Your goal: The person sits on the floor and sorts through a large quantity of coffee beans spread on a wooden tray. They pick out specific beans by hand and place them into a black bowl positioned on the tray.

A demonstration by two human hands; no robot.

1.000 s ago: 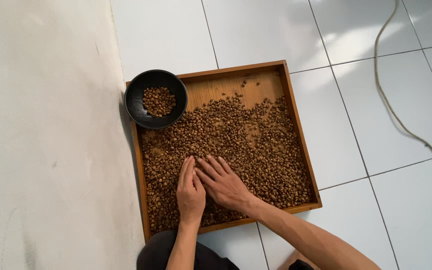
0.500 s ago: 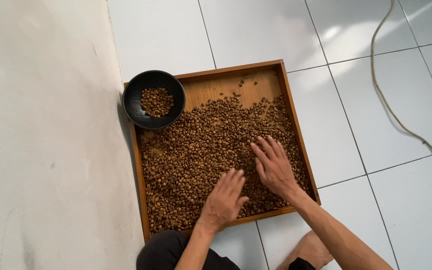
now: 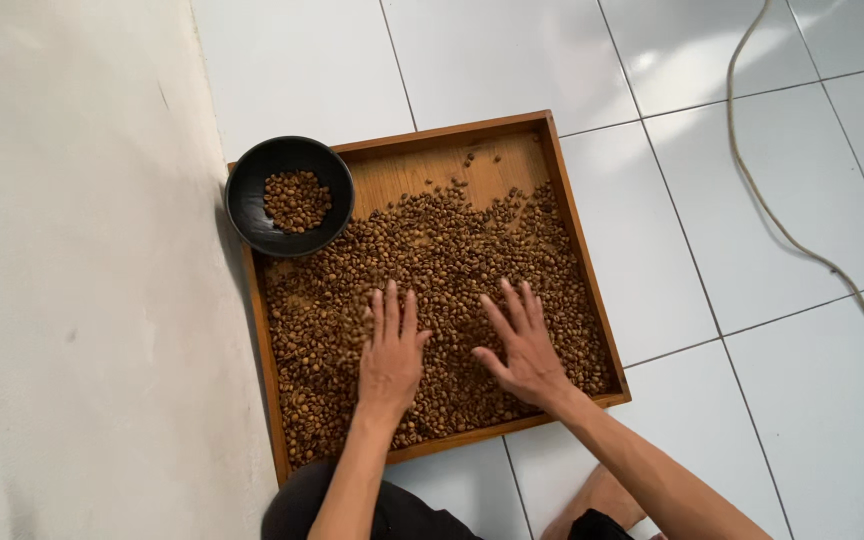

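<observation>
A wooden tray (image 3: pixel 572 230) lies on the white tiled floor (image 3: pixel 752 200) beside a pale wall (image 3: pixel 72 300), and most of it is covered with a loose layer of brown beans (image 3: pixel 452 260). The left hand (image 3: pixel 389 355) and the right hand (image 3: pixel 524 345) both lie flat on the beans near the tray's near edge, fingers spread, palms down; neither grip is closed on anything, though a bean or two pinched under the fingers could not be made out from here.

A black bowl (image 3: pixel 247 200) sits on the tray's far left corner and holds only a small heap of beans, its bottom barely covered. Judging by that, the sorting looks to be at an early stage: a handful is set aside in the bowl, and the great bulk lies on the tray. The far strip of the tray shows bare wood with a few strays. A pale cable (image 3: pixel 802 250) trails over the floor to the right.
</observation>
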